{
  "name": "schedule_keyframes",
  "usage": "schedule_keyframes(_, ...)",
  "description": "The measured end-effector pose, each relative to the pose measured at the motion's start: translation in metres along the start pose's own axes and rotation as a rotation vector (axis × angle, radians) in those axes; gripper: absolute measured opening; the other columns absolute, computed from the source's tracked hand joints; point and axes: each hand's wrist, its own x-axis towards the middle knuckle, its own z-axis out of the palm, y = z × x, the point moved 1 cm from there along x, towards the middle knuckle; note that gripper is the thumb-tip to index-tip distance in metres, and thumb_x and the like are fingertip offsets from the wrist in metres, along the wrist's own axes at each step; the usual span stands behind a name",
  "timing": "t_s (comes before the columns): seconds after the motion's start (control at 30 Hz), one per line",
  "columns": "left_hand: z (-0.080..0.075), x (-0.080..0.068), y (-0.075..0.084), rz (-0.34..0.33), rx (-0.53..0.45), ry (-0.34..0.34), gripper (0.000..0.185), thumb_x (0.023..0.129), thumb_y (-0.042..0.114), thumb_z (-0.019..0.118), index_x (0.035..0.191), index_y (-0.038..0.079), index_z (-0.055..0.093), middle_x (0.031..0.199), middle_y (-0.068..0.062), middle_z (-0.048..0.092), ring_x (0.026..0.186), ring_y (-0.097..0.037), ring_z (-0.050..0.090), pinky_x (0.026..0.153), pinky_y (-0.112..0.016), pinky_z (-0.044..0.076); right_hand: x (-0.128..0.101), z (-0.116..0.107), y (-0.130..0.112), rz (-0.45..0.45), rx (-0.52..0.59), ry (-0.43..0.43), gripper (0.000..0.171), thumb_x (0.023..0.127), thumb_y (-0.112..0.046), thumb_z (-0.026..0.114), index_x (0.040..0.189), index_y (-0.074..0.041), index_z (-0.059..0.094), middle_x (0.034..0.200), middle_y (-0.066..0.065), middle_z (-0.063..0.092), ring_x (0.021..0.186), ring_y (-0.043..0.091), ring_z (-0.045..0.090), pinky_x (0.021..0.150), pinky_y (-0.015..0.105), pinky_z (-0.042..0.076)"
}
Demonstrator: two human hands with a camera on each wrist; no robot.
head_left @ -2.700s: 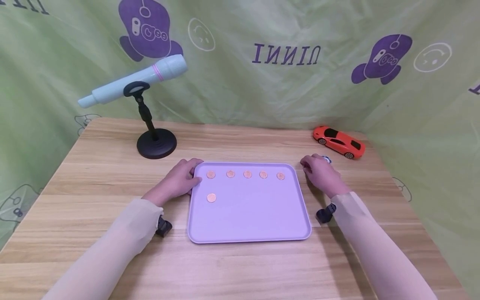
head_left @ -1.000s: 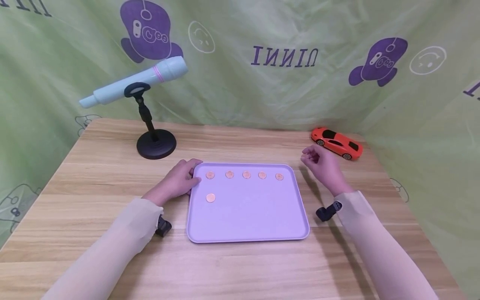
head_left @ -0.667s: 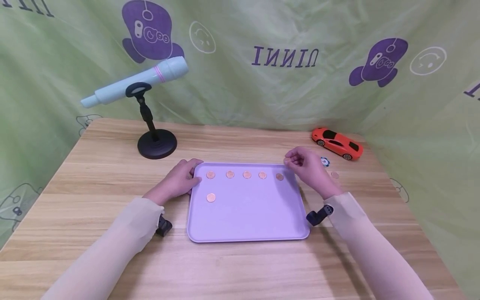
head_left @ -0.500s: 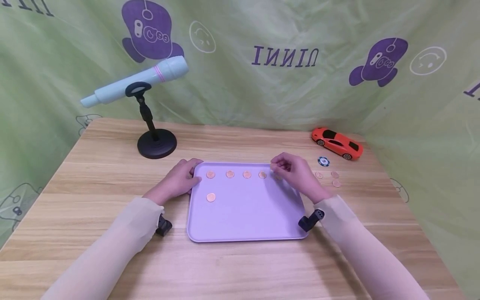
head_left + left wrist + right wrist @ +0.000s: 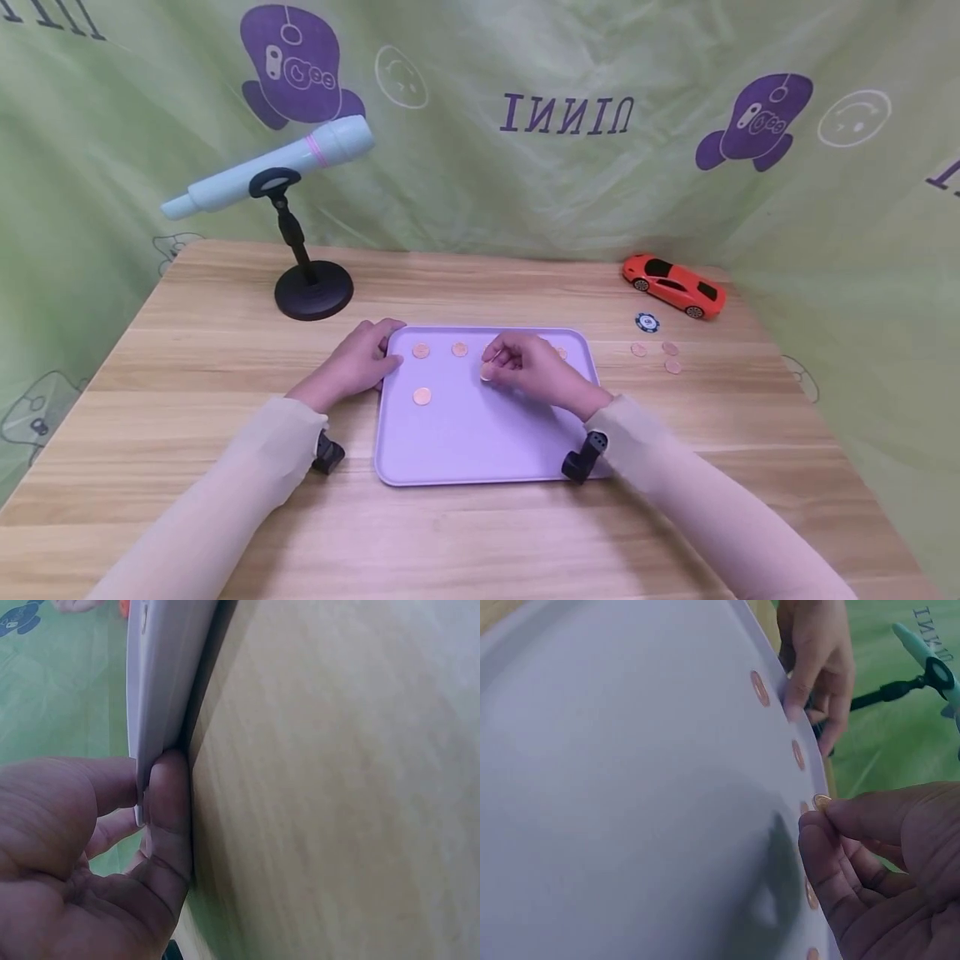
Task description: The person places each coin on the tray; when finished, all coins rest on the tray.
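Observation:
My left hand (image 5: 354,362) grips the left rim of a lilac tray (image 5: 457,446) near its back corner; in the left wrist view the thumb and a finger lie on either side of that rim. Over the tray, my right hand (image 5: 542,368) pinches a copper coin (image 5: 823,801) between thumb and fingertip. A row of copper coins lies along the tray's back edge, among them one coin (image 5: 421,351) at the left end. Part of that row is hidden behind the right hand. A single coin (image 5: 422,397) lies in front of the row's left end.
Right of the tray lie three loose copper coins (image 5: 672,367) and a blue-and-white poker chip (image 5: 647,322). A red toy car (image 5: 673,286) stands behind them. At the back left a light blue microphone (image 5: 270,171) rests on a black stand (image 5: 313,290). A green curtain hangs behind the table.
My right hand has picked up a coin at the tray's right and carried it leftward over the tray. The chip and loose coins have come into view. My left hand has stayed on the rim.

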Motion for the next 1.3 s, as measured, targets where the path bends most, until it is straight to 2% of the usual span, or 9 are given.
schedule_keyframes(0.23,-0.001,-0.001,0.000,0.010,0.009,-0.001,0.054,0.100,0.005,0.060,0.152,-0.004,0.044,0.115,-0.027,0.049,0.076,-0.020,0.062,0.060,-0.026,0.059,0.011,0.019,0.000,-0.039,-0.063,-0.066,0.009,0.092,-0.007,0.078,0.098,-0.005,0.071,0.088,0.005,0.070,0.081,0.008,0.061,0.072,0.017,0.053)
schedule_keyframes(0.37,-0.003,0.000,0.001,0.008,0.024,0.008,0.054,0.101,0.005,0.060,0.152,-0.003,0.045,0.115,-0.026,0.050,0.080,-0.021,0.061,0.062,-0.026,0.059,0.015,0.025,-0.006,-0.076,-0.081,-0.097,0.007,0.093,-0.006,0.076,0.098,-0.003,0.071,0.089,0.006,0.070,0.081,0.007,0.060,0.073,0.017,0.052)
schedule_keyframes(0.57,-0.005,-0.001,0.003,0.016,0.023,0.006,0.054,0.100,0.005,0.060,0.152,-0.004,0.044,0.114,-0.026,0.050,0.079,-0.021,0.060,0.063,-0.026,0.059,0.016,0.028,-0.015,-0.091,-0.113,-0.110,0.007,0.093,-0.005,0.075,0.097,-0.001,0.071,0.088,0.008,0.068,0.080,0.006,0.058,0.073,0.017,0.052)
schedule_keyframes(1.0,-0.002,-0.001,0.000,0.010,0.004,0.000,0.054,0.100,0.005,0.060,0.151,-0.003,0.045,0.114,-0.026,0.050,0.077,-0.020,0.060,0.060,-0.025,0.059,0.017,0.032,-0.013,-0.075,-0.177,-0.107,0.007,0.093,-0.006,0.075,0.098,-0.003,0.072,0.088,0.006,0.069,0.080,0.006,0.058,0.074,0.018,0.052)
schedule_keyframes(1.3,-0.001,0.000,-0.002,0.015,-0.016,-0.008,0.054,0.100,0.003,0.059,0.152,-0.004,0.044,0.116,-0.028,0.049,0.072,-0.018,0.062,0.059,-0.026,0.061,0.017,0.032,-0.016,-0.110,-0.232,-0.149,0.006,0.092,-0.004,0.076,0.096,-0.002,0.072,0.084,0.005,0.067,0.077,0.004,0.055,0.072,0.016,0.051)
